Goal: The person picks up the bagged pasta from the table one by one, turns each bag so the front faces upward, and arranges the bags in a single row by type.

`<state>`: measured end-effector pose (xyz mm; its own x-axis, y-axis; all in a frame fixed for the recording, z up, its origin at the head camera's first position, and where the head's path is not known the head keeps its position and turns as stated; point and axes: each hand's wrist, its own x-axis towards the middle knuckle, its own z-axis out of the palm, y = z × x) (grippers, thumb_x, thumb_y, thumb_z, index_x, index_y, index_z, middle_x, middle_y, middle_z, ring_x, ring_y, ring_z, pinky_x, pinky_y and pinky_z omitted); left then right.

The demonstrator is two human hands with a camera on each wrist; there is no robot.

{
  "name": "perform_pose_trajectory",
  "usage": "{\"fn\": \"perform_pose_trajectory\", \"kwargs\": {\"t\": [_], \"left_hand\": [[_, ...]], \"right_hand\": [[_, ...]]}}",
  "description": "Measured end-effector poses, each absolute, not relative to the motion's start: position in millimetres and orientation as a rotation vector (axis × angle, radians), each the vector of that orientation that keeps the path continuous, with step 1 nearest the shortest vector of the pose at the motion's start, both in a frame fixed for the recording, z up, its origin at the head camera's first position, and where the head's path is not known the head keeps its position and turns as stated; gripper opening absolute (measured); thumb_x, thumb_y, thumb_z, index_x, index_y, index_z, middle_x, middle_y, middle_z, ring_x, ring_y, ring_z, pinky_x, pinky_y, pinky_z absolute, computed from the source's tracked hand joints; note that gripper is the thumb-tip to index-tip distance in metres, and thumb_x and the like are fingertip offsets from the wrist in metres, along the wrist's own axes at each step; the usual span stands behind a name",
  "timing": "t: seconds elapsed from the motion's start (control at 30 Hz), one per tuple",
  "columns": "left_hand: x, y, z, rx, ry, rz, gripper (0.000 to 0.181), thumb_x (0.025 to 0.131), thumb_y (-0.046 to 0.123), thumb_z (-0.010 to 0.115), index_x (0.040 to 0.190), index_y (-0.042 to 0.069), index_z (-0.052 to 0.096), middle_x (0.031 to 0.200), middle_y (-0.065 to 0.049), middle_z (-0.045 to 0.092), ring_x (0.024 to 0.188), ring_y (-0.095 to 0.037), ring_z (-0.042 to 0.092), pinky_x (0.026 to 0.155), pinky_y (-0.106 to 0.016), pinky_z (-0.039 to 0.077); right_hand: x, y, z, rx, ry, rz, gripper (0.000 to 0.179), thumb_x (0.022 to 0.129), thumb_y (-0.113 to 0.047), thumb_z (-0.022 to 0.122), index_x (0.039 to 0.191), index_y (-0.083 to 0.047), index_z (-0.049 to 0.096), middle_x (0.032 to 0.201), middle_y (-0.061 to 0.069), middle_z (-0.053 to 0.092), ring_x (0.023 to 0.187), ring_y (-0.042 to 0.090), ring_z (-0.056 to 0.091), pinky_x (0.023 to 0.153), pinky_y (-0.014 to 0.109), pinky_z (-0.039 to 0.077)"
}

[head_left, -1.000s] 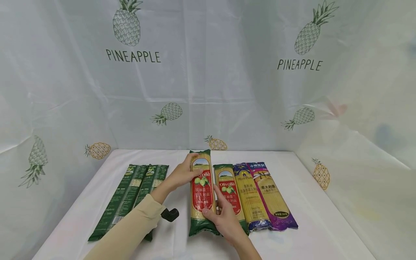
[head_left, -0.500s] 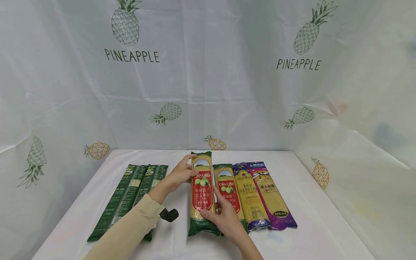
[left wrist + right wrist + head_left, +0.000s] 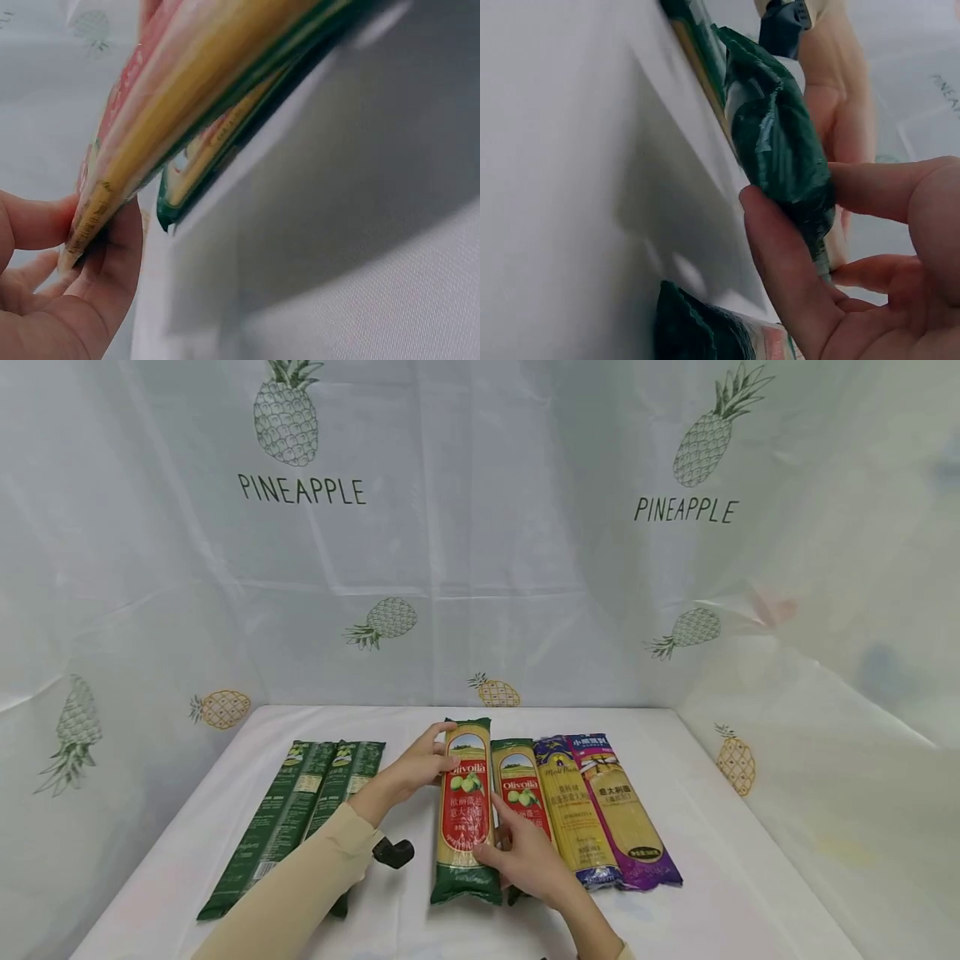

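Note:
Both hands hold a pack of spaghetti with a red Olivoilà label and green ends, face up. My left hand grips its far left edge, thumb on top and fingers below, as the left wrist view shows. My right hand pinches the near right side, its thumb on the front. In the right wrist view the pack's green end sits between thumb and fingers, raised off the cloth with a shadow beneath. A second Olivoilà pack lies just right of it, partly behind my right hand.
Right of these lie a yellow and blue spaghetti pack and a purple-edged one, side by side. Two dark green packs lie on the left, partly behind the left sleeve. A white cloth covers the table; a pineapple-print curtain hangs behind.
The held pack's far end has come down and slightly nearer, its near end shifting a little left. Both hands keep their hold; the other packs stay put.

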<state>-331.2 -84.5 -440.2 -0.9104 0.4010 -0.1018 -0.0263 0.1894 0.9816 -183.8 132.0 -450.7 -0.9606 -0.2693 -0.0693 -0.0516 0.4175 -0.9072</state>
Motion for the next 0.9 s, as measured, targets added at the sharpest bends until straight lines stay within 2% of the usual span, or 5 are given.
{"fn": "perform_pose_trajectory", "kwargs": {"t": [0.37,0.47,0.57,0.7,0.9], "left_hand": [[-345,-79,-458,0.288,2.156,1.732,0.071,0.107,0.006,0.061,0.167,0.016,0.025,0.129,-0.023,0.063,0.105,-0.029,0.072,0.089,-0.046,0.059],[-349,-78,-465,0.265,2.153,1.721,0.070,0.107,0.006,0.060,0.167,0.015,0.025,0.127,-0.024,0.062,0.104,-0.030,0.071,0.086,-0.043,0.060],[-351,-78,-471,0.255,2.147,1.702,0.070,0.107,0.005,0.060,0.167,0.014,0.025,0.126,-0.023,0.061,0.103,-0.030,0.071,0.084,-0.041,0.060],[-352,-77,-476,0.256,2.135,1.678,0.072,0.106,0.004,0.061,0.168,0.013,0.024,0.127,-0.023,0.060,0.102,-0.029,0.072,0.082,-0.040,0.060],[-351,-79,-476,0.337,2.253,1.541,0.073,0.105,0.011,0.066,0.167,0.012,0.028,0.124,-0.018,0.067,0.100,-0.024,0.072,0.086,-0.041,0.059]], "right_hand": [[-198,134,-449,-0.382,2.702,-1.278,0.084,0.096,-0.022,0.081,0.164,0.001,0.037,0.074,0.003,0.061,0.053,0.016,0.061,0.051,0.031,0.050],[-201,132,-449,-0.388,2.743,-1.217,0.083,0.095,-0.022,0.082,0.162,0.002,0.039,0.080,0.003,0.067,0.062,0.014,0.061,0.058,0.030,0.049],[-203,131,-450,-0.392,2.771,-1.164,0.081,0.095,-0.022,0.083,0.160,0.003,0.042,0.096,0.005,0.075,0.075,0.013,0.061,0.067,0.031,0.051],[-204,129,-452,-0.382,2.786,-1.115,0.080,0.094,-0.023,0.084,0.158,0.003,0.045,0.110,0.009,0.076,0.083,0.014,0.062,0.074,0.034,0.053],[-204,127,-452,-0.386,2.795,-1.047,0.080,0.093,-0.025,0.084,0.158,0.003,0.046,0.106,0.010,0.075,0.083,0.017,0.060,0.074,0.036,0.052]]}}
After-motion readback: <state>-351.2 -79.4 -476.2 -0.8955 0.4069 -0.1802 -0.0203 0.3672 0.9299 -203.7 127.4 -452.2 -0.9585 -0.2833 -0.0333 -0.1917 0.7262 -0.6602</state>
